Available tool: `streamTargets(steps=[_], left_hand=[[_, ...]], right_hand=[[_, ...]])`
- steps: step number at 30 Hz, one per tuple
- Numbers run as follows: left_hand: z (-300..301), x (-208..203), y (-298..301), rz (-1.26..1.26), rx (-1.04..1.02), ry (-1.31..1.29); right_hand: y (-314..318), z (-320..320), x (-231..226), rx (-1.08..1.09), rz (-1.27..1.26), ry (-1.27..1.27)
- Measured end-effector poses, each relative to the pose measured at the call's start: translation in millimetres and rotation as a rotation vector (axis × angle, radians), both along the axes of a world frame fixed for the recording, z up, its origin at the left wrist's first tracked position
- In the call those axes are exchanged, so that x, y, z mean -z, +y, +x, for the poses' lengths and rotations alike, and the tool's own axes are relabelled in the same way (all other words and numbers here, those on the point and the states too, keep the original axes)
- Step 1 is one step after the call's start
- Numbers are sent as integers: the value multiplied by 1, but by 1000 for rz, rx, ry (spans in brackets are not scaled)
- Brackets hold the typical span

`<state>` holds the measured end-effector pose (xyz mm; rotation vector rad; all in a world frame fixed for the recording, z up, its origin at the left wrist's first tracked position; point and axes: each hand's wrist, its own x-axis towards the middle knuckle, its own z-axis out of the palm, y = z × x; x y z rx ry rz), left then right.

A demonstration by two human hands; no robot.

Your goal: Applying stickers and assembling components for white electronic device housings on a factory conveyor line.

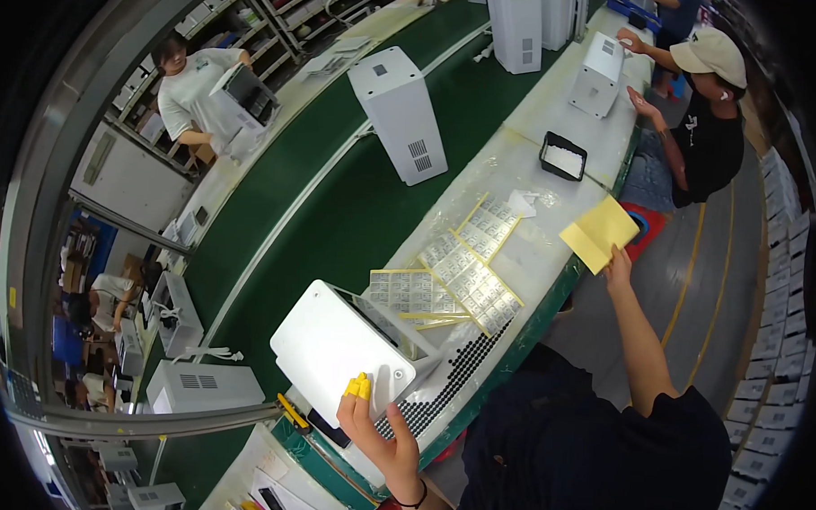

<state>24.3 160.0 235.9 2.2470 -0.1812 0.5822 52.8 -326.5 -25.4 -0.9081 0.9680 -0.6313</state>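
Left hand (380, 425), low in the view, yellow covers on 2 fingertips, fingers pressed against the near edge of a white appliance casing (342, 347). The casing lies tilted on the near end of the bench (552, 251), beside a sheet of small black dots (439, 391).

Right hand (617, 262) raised off the bench's right edge, pinching the lower corner of a yellow sheet (599, 233) held out in the air over the floor.

Between the 2 hands, on the bench: several label sheets with yellow borders (466, 270), fanned flat, some overlapping. Farther along, a black tray of white bits (562, 157).

Green conveyor belt (338, 199) runs left of the bench, with an upright white tower unit (399, 111) on it.

A person in a cap (705, 112) at the far right has both hands at another white unit (598, 75). A person in a white shirt (193, 90) works across the belt.
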Motion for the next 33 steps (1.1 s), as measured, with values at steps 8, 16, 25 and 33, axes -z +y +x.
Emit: streamTargets(steps=[8, 16, 25, 33], left_hand=[[2, -2, -29, 187, 35, 5], [-4, 7, -38, 154, 58, -15], [-17, 15, -33, 75, 88, -162], [-52, 123, 5, -42, -300, -202]], right_hand=[[-33, -160, 141, 6, -347, 1079], [-9, -116, 136, -273, -27, 928], [3, -69, 125, -318, -444, 1001], [113, -14, -1, -455, -1339, 234]])
